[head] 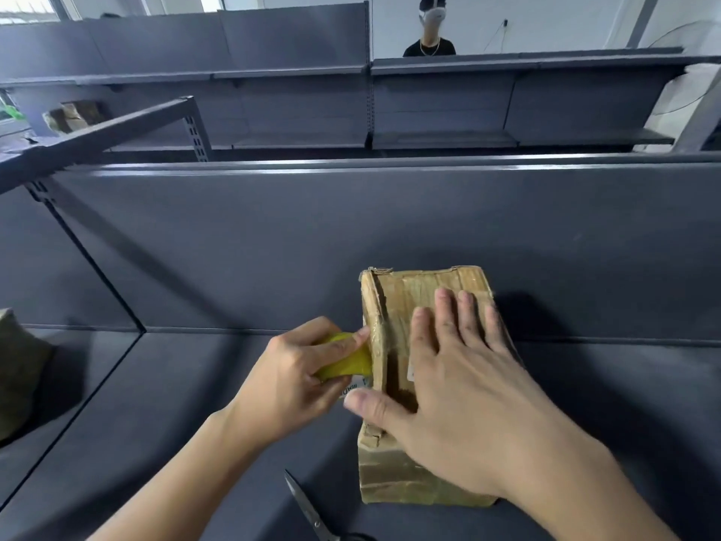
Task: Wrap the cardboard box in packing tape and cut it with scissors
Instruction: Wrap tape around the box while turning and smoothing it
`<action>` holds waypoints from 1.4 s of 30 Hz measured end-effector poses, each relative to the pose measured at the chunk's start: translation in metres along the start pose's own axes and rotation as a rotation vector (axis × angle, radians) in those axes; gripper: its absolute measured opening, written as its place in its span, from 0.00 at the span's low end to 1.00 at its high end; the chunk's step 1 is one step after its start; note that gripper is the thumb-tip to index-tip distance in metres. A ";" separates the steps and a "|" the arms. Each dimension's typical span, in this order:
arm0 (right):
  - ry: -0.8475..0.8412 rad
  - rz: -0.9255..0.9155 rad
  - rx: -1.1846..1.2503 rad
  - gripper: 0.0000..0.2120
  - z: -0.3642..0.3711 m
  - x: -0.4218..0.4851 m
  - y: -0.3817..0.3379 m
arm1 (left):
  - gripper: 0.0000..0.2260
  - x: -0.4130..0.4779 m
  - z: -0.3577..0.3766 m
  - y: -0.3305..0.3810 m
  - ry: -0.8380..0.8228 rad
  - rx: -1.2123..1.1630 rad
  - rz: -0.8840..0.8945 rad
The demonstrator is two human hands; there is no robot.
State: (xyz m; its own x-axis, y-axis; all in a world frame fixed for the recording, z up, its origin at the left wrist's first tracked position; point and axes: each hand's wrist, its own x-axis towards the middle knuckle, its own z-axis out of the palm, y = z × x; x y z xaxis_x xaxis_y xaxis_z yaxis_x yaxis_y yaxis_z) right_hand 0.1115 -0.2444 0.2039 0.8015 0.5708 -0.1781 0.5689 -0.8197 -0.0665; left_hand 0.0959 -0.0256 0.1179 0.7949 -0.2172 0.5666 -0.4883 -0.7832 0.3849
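In the head view the cardboard box lies on the grey shelf, its far end near the back edge. The right hand presses on it with its fingers straight and apart, and the left hand has its fingers curled round the yellow tape roll at the box's left side. A hard pull may slide the box or wrinkle the tape, and the left forearm could knock the scissors.

The left forearm, bare, ran from 7 o'clock up toward 1 o'clock. The left hand had its fingers curled around the yellow tape roll, and its index finger pointed to 2 o'clock and touched the side of the box. The right forearm ran from 5 o'clock toward 11 o'clock. The right hand lay flat, palm down, on the top of the box, with fingers straight, a little spread and pointing to 12 o'clock, and the thumb stretched toward 9 o'clock.
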 end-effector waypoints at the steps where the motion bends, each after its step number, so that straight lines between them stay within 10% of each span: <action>1: 0.004 -0.022 0.015 0.56 0.001 0.001 -0.006 | 0.20 0.000 0.001 0.002 0.014 0.008 -0.006; 8: 0.160 -0.113 0.067 0.43 0.017 -0.004 -0.016 | 0.18 0.000 0.004 0.007 0.035 0.027 -0.002; 18: 0.073 -0.209 0.110 0.54 0.013 -0.008 0.011 | 0.38 -0.020 0.029 -0.001 0.344 -0.214 -0.194; 26: 0.166 -0.176 0.277 0.51 0.007 -0.027 0.063 | 0.19 -0.016 0.088 0.029 0.471 -0.832 -0.603; 42: 0.452 -0.213 0.919 0.36 0.041 -0.041 0.146 | 0.23 0.063 0.074 0.067 0.322 -0.602 -0.268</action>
State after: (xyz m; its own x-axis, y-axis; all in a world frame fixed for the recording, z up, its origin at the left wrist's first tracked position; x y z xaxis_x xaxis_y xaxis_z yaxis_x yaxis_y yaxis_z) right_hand 0.1542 -0.3896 0.1608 0.8030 0.5171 0.2962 0.4993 -0.3124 -0.8082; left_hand 0.1402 -0.1344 0.1258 0.8148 0.1916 0.5472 -0.4790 -0.3094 0.8215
